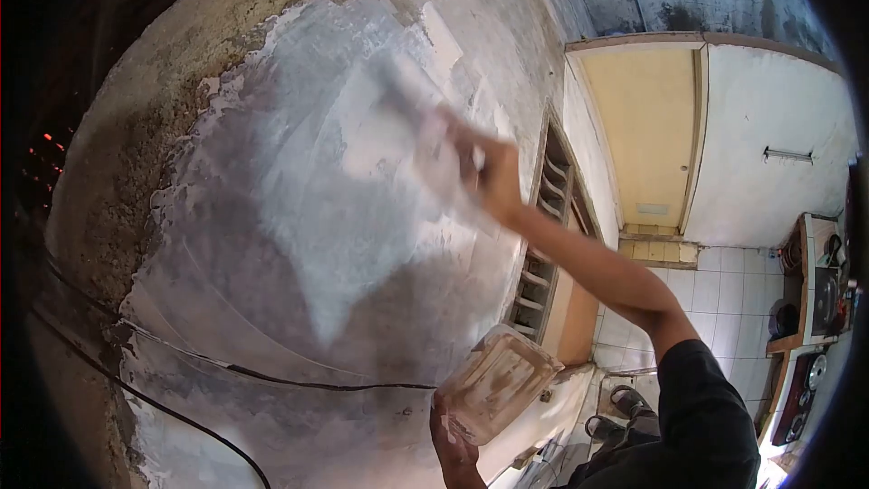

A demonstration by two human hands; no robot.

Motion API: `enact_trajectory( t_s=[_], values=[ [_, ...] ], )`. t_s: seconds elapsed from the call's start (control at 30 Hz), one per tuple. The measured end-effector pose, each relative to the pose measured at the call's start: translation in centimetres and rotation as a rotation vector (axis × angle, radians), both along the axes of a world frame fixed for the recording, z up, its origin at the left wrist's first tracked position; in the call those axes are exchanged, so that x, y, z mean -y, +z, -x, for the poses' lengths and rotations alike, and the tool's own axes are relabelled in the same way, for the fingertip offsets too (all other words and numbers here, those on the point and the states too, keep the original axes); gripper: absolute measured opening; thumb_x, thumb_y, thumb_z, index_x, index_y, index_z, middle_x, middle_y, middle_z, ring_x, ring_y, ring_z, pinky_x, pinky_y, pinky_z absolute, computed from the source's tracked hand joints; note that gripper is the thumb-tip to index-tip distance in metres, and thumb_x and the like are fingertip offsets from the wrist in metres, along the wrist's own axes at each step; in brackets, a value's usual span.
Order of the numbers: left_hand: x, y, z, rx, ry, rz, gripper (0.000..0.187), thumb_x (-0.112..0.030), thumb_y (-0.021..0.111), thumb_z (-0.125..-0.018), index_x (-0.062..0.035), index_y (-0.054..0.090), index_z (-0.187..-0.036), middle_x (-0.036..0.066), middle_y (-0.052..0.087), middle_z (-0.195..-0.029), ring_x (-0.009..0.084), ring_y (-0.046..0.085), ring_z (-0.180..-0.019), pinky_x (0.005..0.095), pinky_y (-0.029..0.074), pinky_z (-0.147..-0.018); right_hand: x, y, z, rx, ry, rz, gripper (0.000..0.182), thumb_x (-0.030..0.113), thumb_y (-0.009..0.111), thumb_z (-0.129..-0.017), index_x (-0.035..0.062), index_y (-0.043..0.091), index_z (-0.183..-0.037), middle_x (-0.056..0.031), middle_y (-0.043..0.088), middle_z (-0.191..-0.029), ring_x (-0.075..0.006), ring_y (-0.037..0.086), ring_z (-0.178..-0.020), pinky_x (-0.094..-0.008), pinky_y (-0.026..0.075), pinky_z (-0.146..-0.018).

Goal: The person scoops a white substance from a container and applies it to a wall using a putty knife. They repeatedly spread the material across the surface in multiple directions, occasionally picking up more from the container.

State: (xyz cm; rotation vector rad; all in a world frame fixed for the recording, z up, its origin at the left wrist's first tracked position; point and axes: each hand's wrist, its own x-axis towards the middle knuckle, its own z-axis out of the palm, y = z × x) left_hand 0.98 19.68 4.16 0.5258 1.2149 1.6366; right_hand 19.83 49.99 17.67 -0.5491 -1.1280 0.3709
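My right hand (493,167) is closed around a putty knife (398,95), blurred by motion, at the upper middle of the wall (317,172). Grey and white plaster covers much of the wall, with fresh pale smears near the blade. Low in the view, my left hand (453,448) grips a shallow rectangular tray (502,380) by its lower left edge. Its inner face is streaked with pale plaster over brown. The tray stands tilted close to the wall, below my right forearm.
Black cables (235,369) run across the lower wall. A vent with curved slats (534,281) is set in the wall right of the plaster. Further right are a yellow door (643,127), white floor tiles (715,299) and a stove (806,389). My sandalled feet (625,398) show below.
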Motion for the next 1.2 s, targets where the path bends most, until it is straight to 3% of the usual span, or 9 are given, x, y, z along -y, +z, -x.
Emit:
enact_trajectory(
  t_s=[0.17, 0.33, 0.47, 0.5, 0.53, 0.6, 0.8, 1.1, 1.2],
  values=[
    [0.0, 1.1, -0.2, -0.017, 0.008, 0.027, 0.043, -0.033, 0.053, -0.094, -0.0041, 0.049, -0.126, 0.009, 0.055, -0.125, 0.0234, 0.054, -0.115, 0.0398, 0.045, -0.097, -6.5, -6.0, 4.3, 0.214, -0.042, 0.064, 0.048, 0.002, 0.057, -0.079, 0.0073, 0.059, -0.126, -0.0151, 0.07, -0.089, -0.0108, 0.057, -0.054, -0.0263, 0.047, -0.051],
    [0.3, -2.2, 1.7, -0.023, 0.071, 0.026, 0.043, -0.03, 0.052, -0.094, -0.0036, 0.047, -0.128, 0.01, 0.055, -0.125, 0.0243, 0.054, -0.116, 0.0404, 0.045, -0.098, 4.7, -9.4, 6.0, 0.426, 0.094, -0.224, 0.069, -0.001, 0.057, -0.075, 0.0143, 0.043, -0.141, -0.0149, 0.051, -0.134, -0.0297, 0.066, -0.096, -0.0361, 0.057, -0.077],
    [-1.0, 0.3, -0.1, -0.045, 0.026, 0.044, 0.047, -0.037, 0.044, -0.098, -0.0032, 0.045, -0.131, 0.014, 0.054, -0.126, 0.0283, 0.056, -0.114, 0.0446, 0.046, -0.096, 4.1, -9.0, 0.4, 0.408, 0.358, -0.237, 0.034, 0.004, 0.054, -0.085, 0.0024, 0.062, -0.118, -0.0196, 0.065, -0.113, -0.023, 0.062, -0.054, -0.0329, 0.054, -0.052],
    [-1.3, 0.6, -0.2, -0.073, 0.014, 0.043, 0.048, -0.038, 0.045, -0.098, -0.0027, 0.045, -0.131, 0.014, 0.054, -0.127, 0.0282, 0.056, -0.114, 0.0438, 0.046, -0.097, 1.2, -7.9, -0.3, 0.147, 0.251, -0.44, 0.022, 0.004, 0.052, -0.09, -0.0003, 0.066, -0.107, -0.0136, 0.07, -0.086, -0.0161, 0.059, -0.054, -0.0301, 0.05, -0.052],
    [-1.4, 0.7, -0.3, -0.1, 0.0, 0.045, 0.049, -0.039, 0.046, -0.097, -0.0022, 0.045, -0.13, 0.014, 0.054, -0.127, 0.028, 0.055, -0.114, 0.043, 0.046, -0.097, -0.3, -5.4, -1.2, 0.085, -0.018, -0.113, 0.021, 0.011, 0.052, -0.093, -0.0051, 0.065, -0.098, -0.0099, 0.064, -0.069, -0.0095, 0.052, -0.054, -0.0282, 0.044, -0.051],
    [-1.8, 0.8, 0.2, -0.093, -0.022, 0.035, 0.047, -0.034, 0.049, -0.096, -0.0019, 0.045, -0.13, 0.013, 0.054, -0.127, 0.0263, 0.054, -0.115, 0.0416, 0.044, -0.099, -9.3, -2.3, -2.5, -0.18, -0.135, -0.037, 0.022, 0.015, 0.055, -0.091, -0.0051, 0.063, -0.098, -0.0159, 0.049, -0.062, -0.0089, 0.047, -0.059, -0.0286, 0.042, -0.056],
    [-5.8, 3.5, -0.9, -0.117, -0.082, -0.013, 0.044, -0.032, 0.052, -0.096, -0.0029, 0.046, -0.129, 0.009, 0.053, -0.126, 0.0225, 0.052, -0.117, 0.0382, 0.04, -0.102, -18.6, 1.9, -0.1, 0.002, -0.401, 0.06, 0.024, 0.02, 0.055, -0.089, 0.0071, 0.069, -0.103, -0.023, 0.052, -0.065, -0.0251, 0.052, -0.052, -0.036, 0.045, -0.057],
    [-12.9, 5.8, -3.3, -0.181, -0.257, -0.081, 0.054, -0.039, 0.049, -0.096, -0.0004, 0.041, -0.134, 0.012, 0.05, -0.13, 0.0256, 0.051, -0.119, 0.0419, 0.042, -0.101, -4.0, -1.8, 0.6, -0.012, 0.108, -0.211, 0.034, 0.0, 0.052, -0.083, 0.004, 0.067, -0.113, -0.0146, 0.071, -0.099, -0.0149, 0.062, -0.056, -0.0281, 0.05, -0.056],
    [-12.7, 6.6, -4.7, -0.199, -0.243, -0.078, 0.048, -0.039, 0.051, -0.096, -0.0022, 0.045, -0.127, 0.01, 0.053, -0.124, 0.0222, 0.052, -0.115, 0.0389, 0.043, -0.099, -10.0, -0.1, -2.9, -0.136, -0.145, 0.098, 0.026, 0.019, 0.055, -0.095, -0.0041, 0.064, -0.104, -0.0137, 0.04, -0.06, -0.0063, 0.04, -0.058, -0.0282, 0.038, -0.049]
  ],
)
